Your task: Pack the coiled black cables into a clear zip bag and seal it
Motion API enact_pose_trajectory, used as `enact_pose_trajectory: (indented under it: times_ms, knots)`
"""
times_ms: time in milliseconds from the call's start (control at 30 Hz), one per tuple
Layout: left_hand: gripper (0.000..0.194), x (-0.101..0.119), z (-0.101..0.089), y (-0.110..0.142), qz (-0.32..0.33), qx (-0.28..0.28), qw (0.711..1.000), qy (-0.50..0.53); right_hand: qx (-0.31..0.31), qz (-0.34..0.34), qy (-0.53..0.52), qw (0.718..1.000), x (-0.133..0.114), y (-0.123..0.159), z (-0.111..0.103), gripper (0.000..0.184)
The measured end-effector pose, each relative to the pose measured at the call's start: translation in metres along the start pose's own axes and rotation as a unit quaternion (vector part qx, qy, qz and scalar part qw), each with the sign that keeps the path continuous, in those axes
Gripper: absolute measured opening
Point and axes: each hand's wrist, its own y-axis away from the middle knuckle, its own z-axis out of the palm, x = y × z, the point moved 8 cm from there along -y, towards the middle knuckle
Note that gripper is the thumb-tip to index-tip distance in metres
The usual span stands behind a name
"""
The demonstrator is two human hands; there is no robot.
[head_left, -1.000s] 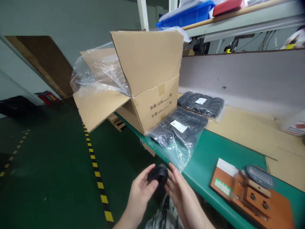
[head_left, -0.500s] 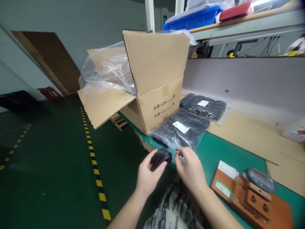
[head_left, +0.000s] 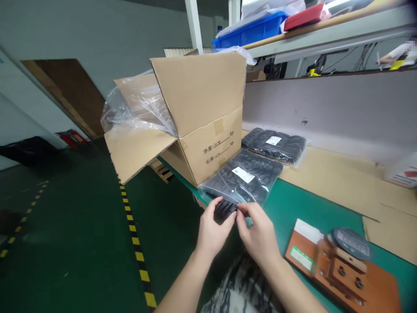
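My left hand (head_left: 213, 230) is closed around a small black ribbed rubber ring (head_left: 224, 209), held at the open mouth of a clear plastic bag (head_left: 243, 177) full of the same black parts. My right hand (head_left: 259, 230) pinches the bag's lower edge beside the ring. The bag lies on the green bench top (head_left: 293, 208), leaning against an open cardboard box (head_left: 198, 117). A second sealed bag of black parts (head_left: 275, 145) lies behind it.
The box has a clear plastic liner (head_left: 140, 104) spilling over its flaps. An orange-brown fixture with a round digital gauge (head_left: 350, 241) sits at the right. Cardboard sheets (head_left: 352, 182) cover the bench's back. Blue bin (head_left: 257, 24) on the shelf above. Yellow-black floor tape (head_left: 137, 243) at left.
Both hands rose from below the bench edge to the bag's mouth. The left hand brought the black ring up to the opening, and the right hand took hold of the bag's edge.
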Motion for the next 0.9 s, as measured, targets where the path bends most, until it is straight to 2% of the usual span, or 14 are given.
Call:
enact_pose_trajectory:
  times_ms: [133,300,433,900]
  knots:
    - [0.047,0.007,0.002,-0.005,0.008,-0.008,0.999,-0.045,0.0,-0.001,-0.007,1.0,0.005,0.0,-0.002,0.012]
    - [0.045,0.006,-0.002,-0.002,0.034,0.006,0.992,-0.119,-0.024,-0.012,-0.004,1.0,0.0,0.001,0.007,0.012]
    - [0.042,0.009,0.011,0.004,0.092,-0.028,0.989,-0.109,-0.023,-0.021,0.007,0.999,-0.008,0.002,0.012,0.014]
    - [0.048,0.017,0.036,-0.005,0.155,-0.056,0.974,-0.156,-0.031,-0.024,0.024,0.999,-0.014,0.01,0.015,0.015]
